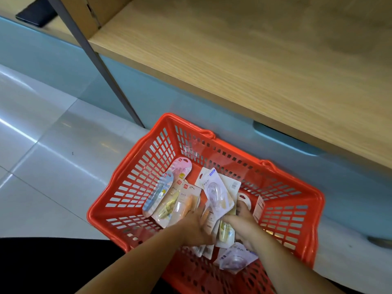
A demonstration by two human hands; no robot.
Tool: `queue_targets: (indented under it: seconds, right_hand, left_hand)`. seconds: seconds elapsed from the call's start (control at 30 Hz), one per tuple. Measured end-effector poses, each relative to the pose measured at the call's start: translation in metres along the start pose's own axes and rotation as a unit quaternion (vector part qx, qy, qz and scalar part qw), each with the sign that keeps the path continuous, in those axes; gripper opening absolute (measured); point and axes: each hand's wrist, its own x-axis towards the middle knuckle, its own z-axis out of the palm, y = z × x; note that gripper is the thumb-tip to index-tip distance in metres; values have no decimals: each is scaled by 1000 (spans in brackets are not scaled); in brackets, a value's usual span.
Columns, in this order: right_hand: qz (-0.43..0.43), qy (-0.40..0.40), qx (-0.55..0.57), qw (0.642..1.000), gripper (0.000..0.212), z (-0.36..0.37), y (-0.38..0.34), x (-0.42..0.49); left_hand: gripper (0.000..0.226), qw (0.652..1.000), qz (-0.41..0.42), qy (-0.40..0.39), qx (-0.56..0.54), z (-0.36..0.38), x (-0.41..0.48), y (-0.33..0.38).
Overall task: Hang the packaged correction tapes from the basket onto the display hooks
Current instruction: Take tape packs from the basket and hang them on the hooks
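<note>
Soft even daylight, floor (42, 128) glare streaks, blurred hands, wide-angle bowing

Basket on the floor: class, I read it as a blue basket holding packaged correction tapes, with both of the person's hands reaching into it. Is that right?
One detail is wrong: the basket is red, not blue, as the head view shows. The rest stands: it sits on the floor, holds packaged correction tapes, and the left hand and right hand reach into it.
</note>
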Motion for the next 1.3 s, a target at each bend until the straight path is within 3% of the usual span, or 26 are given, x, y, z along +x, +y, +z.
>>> queue_targets:
  seconds: [0.07,0.2,0.3,0.37,0.5,0.7,0.8,1.0,1.13,1.3]
  right_hand:
    - [30,-20,51,998,89,0,1,-1]
    - [18,-45,74,996,60,-1,-7,-12]
    - [3,-66,97,993,50,1,-13,-17]
    - [-9,-64,85,994,48,4,-16,-22]
    - [-27,-17,66,997,47,3,-13,-29]
    - [-88,-30,79,993,32,-23,-28,-63]
    - [-122,-33,80,989,39,-30,-43,-84]
    - [-223,-38,77,971,49,-50,-93,-144]
    - [-281,-60,79,955,40,-64,-127,-191]
    - [-302,-121,141,935,33,-59,-143,-228]
  left_hand:
    - [126,997,-44,26,-55,2,0,-1]
    - [137,982,-116,115,-91,-2,1,-2]
    - [134,963,-105,150,-196,-7,5,-9]
    - [121,952,-84,157,-248,-9,4,-11]
    - [70,943,-64,171,-277,-16,-8,1]
    - [41,917,2,175,-357,-35,-33,6]
    - [32,894,62,172,-409,-41,-55,20]
    - [36,900,198,119,-369,-68,-116,69]
    - [43,895,248,99,-357,-81,-159,96]
    - [32,900,270,177,-292,-64,-190,128]
